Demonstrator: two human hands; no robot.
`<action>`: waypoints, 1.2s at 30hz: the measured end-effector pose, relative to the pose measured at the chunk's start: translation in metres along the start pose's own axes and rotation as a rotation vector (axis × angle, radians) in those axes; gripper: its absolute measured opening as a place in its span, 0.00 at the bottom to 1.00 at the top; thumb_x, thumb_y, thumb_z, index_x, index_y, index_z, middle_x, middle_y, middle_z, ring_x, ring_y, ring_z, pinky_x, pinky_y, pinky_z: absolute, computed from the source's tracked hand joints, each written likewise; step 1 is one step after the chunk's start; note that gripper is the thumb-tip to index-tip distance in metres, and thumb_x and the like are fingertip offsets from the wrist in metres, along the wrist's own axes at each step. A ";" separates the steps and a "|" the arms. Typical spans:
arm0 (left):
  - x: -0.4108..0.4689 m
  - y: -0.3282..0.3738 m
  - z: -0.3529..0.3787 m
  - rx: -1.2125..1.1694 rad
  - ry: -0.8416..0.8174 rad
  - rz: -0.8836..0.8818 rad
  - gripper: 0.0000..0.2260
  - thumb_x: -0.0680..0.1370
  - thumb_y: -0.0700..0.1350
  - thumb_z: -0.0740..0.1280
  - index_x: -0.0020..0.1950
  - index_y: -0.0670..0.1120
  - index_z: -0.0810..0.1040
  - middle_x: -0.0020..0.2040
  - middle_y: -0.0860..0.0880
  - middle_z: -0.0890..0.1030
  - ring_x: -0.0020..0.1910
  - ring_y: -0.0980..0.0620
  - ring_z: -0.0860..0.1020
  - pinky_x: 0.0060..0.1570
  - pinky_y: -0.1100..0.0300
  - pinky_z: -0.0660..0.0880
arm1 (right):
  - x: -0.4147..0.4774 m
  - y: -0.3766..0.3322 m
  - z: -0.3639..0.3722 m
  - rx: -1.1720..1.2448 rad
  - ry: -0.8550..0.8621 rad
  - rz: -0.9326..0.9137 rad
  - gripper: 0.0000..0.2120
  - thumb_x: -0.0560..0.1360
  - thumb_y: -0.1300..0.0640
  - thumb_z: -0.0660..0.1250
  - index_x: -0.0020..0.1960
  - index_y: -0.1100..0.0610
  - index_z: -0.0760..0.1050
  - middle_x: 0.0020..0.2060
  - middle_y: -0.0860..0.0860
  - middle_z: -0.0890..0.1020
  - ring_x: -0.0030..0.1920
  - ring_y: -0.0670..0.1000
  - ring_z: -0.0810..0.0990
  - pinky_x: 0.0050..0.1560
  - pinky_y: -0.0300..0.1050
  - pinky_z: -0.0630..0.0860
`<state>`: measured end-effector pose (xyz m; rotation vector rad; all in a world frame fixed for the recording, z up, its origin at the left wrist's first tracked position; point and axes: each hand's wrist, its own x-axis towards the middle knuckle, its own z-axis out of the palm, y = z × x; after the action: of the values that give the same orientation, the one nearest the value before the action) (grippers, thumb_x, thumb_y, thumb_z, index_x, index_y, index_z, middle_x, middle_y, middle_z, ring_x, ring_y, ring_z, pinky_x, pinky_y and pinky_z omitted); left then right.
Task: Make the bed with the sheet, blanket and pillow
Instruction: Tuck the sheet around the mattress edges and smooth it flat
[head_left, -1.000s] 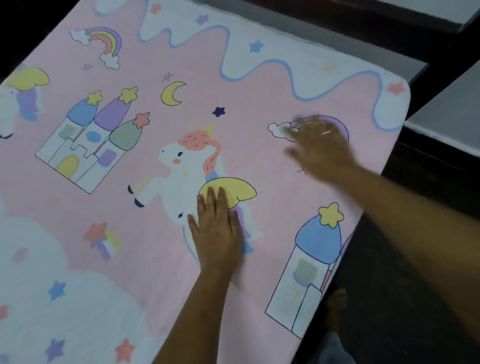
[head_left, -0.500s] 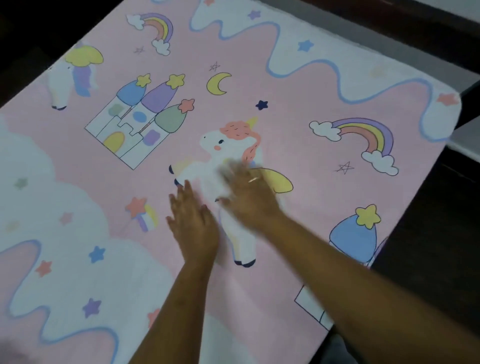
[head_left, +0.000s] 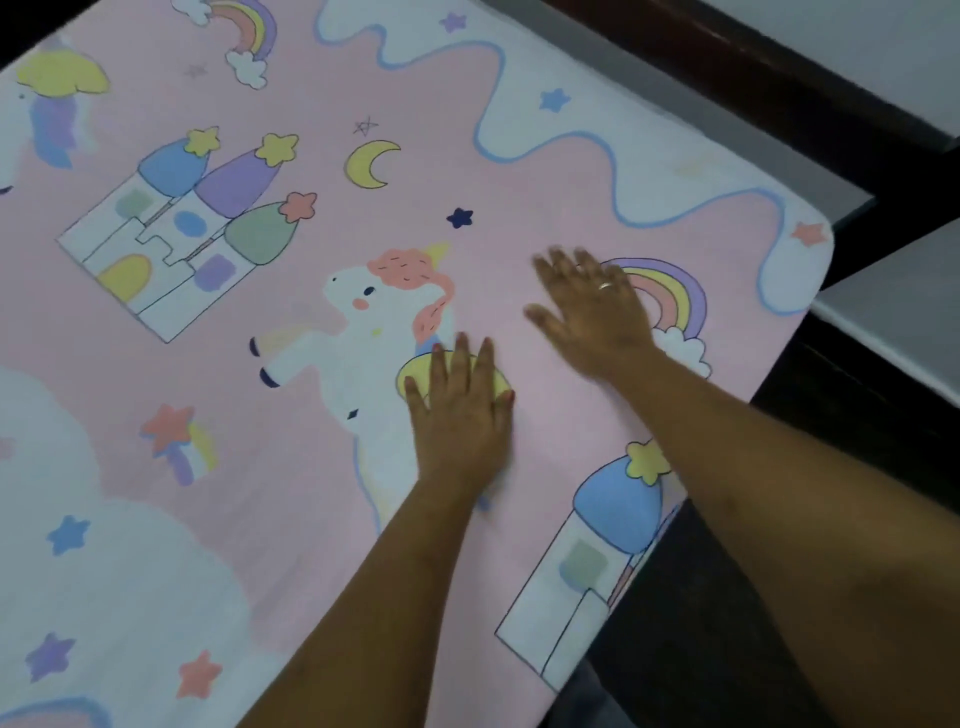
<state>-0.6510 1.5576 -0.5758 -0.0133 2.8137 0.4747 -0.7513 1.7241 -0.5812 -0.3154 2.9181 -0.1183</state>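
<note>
sheet (head_left: 322, 467): pink, printed, spread flat over the bed, its left and near parts cut off by the frame | left hand (head_left: 460, 415): laid flat on the sheet, fingers straight, nothing held, the printed unicorn's wing partly hidden | right hand (head_left: 597, 312): blurred, fingers spread flat, nothing held, 1 ring seen, the printed rainbow partly covered

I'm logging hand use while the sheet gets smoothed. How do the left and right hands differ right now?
The left hand lies on the unicorn's yellow wing, sharp in the picture; the right hand is farther out by the rainbow and looks blurred. The right hand wears a ring; the left shows none. The left hand's fingers are close together, the right's spread. Both are flat, palm down on the sheet, gripping nothing.
</note>
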 end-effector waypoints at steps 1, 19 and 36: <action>0.007 0.014 0.003 -0.013 -0.022 0.019 0.25 0.81 0.55 0.45 0.78 0.54 0.45 0.78 0.51 0.44 0.77 0.48 0.42 0.72 0.43 0.42 | 0.003 0.020 -0.002 -0.018 0.011 0.038 0.29 0.80 0.39 0.49 0.78 0.47 0.49 0.77 0.46 0.52 0.77 0.51 0.49 0.74 0.52 0.45; 0.056 0.128 0.020 -0.050 -0.106 0.236 0.37 0.71 0.65 0.36 0.78 0.50 0.44 0.78 0.50 0.43 0.77 0.47 0.41 0.73 0.47 0.42 | 0.009 0.207 -0.055 0.414 0.156 0.668 0.19 0.83 0.53 0.47 0.70 0.59 0.64 0.62 0.63 0.73 0.61 0.64 0.73 0.57 0.55 0.70; -0.149 -0.124 -0.017 -0.311 0.327 -0.415 0.21 0.80 0.49 0.55 0.73 0.48 0.65 0.74 0.48 0.64 0.75 0.48 0.58 0.71 0.49 0.55 | -0.121 -0.161 0.041 0.101 0.208 -0.282 0.24 0.76 0.45 0.53 0.68 0.52 0.72 0.68 0.50 0.74 0.68 0.53 0.72 0.69 0.57 0.56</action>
<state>-0.5056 1.4288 -0.5583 -0.7855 2.8894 0.8615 -0.5947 1.5916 -0.5819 -0.7378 3.0374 -0.3598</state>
